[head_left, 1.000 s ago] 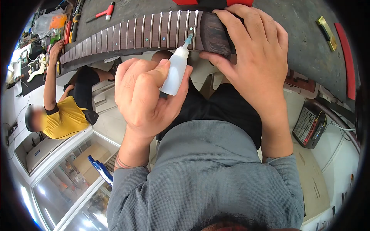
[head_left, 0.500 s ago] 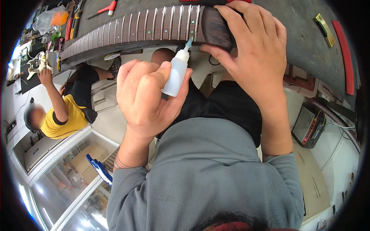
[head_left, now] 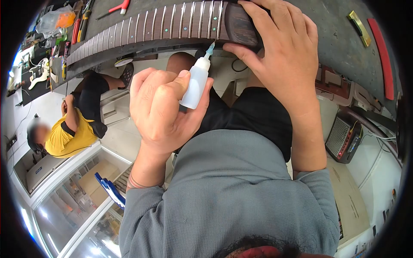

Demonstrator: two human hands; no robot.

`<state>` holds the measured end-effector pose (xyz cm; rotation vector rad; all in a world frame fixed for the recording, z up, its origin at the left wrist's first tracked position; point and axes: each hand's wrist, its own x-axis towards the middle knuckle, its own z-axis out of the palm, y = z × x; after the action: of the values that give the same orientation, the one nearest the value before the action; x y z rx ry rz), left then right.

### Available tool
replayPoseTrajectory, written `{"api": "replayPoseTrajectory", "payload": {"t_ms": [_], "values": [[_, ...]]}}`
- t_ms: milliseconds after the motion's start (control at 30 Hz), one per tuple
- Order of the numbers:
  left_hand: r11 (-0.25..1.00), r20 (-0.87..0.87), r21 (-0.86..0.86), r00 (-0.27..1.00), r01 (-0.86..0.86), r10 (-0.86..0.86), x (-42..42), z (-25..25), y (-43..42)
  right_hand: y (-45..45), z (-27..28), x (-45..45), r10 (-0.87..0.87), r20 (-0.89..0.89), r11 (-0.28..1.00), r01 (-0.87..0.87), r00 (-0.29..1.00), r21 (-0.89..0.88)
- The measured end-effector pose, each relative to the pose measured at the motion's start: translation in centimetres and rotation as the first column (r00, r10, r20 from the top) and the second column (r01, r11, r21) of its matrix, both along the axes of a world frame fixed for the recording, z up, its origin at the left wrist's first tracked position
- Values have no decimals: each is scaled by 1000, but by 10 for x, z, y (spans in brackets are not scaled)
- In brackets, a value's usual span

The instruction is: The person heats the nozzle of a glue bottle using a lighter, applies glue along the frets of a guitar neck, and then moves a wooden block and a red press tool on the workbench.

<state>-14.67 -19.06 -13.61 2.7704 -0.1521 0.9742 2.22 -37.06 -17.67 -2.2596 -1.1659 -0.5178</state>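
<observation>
A guitar neck [head_left: 146, 26] with a dark fretboard, metal frets and small round inlays lies across the workbench. My left hand [head_left: 161, 107] is closed around a small translucent squeeze bottle [head_left: 194, 88], tilted with its pale blue nozzle [head_left: 210, 49] up. The nozzle's fine tip is at the near edge of the fretboard, by the last frets at the right; whether it touches cannot be made out. My right hand [head_left: 288, 56] grips the dark wooden right end of the neck, thumb on the near side and fingers over the far side.
A red-handled tool [head_left: 122, 6] lies behind the neck. On the right are a brass-coloured block [head_left: 360, 29] and a red strip [head_left: 382, 58]. Tools and a plastic bag [head_left: 52, 22] crowd the left. A person in yellow [head_left: 73, 135] sits near a white guitar body [head_left: 40, 74].
The nozzle tip has shifted from over the fretboard to its near edge. My right hand keeps its grip. The person in yellow has drawn a hand away from the white guitar body.
</observation>
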Motion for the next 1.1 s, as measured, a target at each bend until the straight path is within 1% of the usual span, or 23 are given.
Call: {"api": "replayPoseTrajectory", "payload": {"t_ms": [67,167,267,400,433,533,600,667,733,800,867,933,1000,1033,1067,1100], "values": [[1000,0,-2,1000,12,-12,-2,1,1,-1,1,0,7,-5,1000,-7,1000,5],[997,17,-65,999,33,-32,-8,2,2,0,1,-1,10,8,1000,-10,1000,15],[980,79,-193,996,44,-29,-15,-9,11,-1,3,0,25,4,1000,-25,1000,17],[946,117,-320,993,60,-23,-21,-8,17,-4,0,3,77,-31,994,-74,997,80],[946,117,-318,993,62,-26,-19,-5,16,-4,-1,4,90,-40,992,-86,995,92],[920,134,-389,991,44,9,-18,-2,14,-5,0,2,77,-13,994,-75,997,80],[926,154,-370,988,67,-10,-17,-2,16,-3,-6,4,60,37,994,-63,998,89],[928,142,-370,990,54,-1,-18,-1,17,-3,-5,4,53,17,994,-55,998,93],[922,136,-386,991,38,16,-19,-1,18,-2,6,4,57,-70,995,-50,996,91],[920,140,-390,990,27,30,-19,-1,20,-1,-4,6,48,25,992,-50,999,117],[927,149,-375,988,20,39,-18,-2,22,0,-8,7,44,70,990,-53,997,134],[907,115,-419,987,-50,108,-20,-5,19,-1,-7,7,51,42,990,-56,998,132],[819,97,-573,989,-37,113,-16,-5,14,-3,2,4,64,-38,992,-59,997,116],[722,99,-692,991,8,84,-11,-3,10,-4,5,3,72,-92,993,-62,993,103],[607,106,-793,993,50,56,-7,-1,9,-4,4,3,77,-67,991,-69,995,117],[568,52,-820,998,66,-41,-8,0,16,-5,2,2,81,-43,989,-75,996,131]]}}
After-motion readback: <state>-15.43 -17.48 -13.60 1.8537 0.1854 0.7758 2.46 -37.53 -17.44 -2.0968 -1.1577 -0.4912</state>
